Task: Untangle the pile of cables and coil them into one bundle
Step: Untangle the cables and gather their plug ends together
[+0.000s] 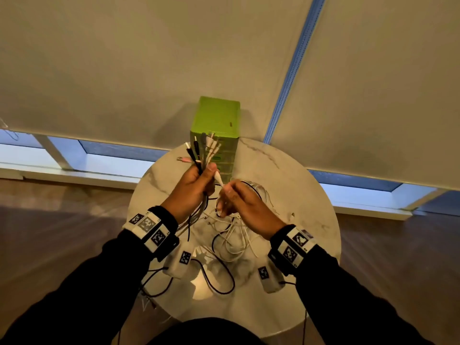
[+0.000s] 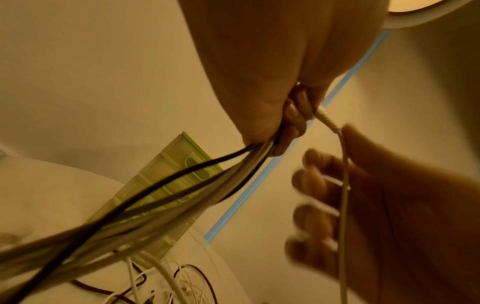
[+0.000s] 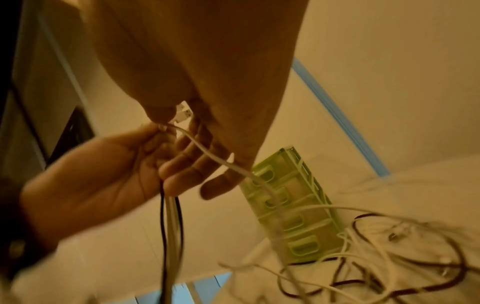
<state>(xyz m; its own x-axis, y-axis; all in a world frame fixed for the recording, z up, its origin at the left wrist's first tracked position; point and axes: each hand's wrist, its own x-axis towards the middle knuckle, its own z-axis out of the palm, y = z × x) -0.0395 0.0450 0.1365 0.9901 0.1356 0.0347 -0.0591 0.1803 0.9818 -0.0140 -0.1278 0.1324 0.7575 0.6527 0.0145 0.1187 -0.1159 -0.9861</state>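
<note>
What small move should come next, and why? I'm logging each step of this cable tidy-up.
Probably the right hand should tuck the white cable end it pinches into the left hand, beside the bunch of plug ends gripped there. The rest still lies in a loose tangle on the round table.

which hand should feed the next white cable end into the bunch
Right. The left hand already grips the bunch of cable ends, so it is occupied. The right hand pinches only a white cable beside that bunch, above the loose tangle.
</note>
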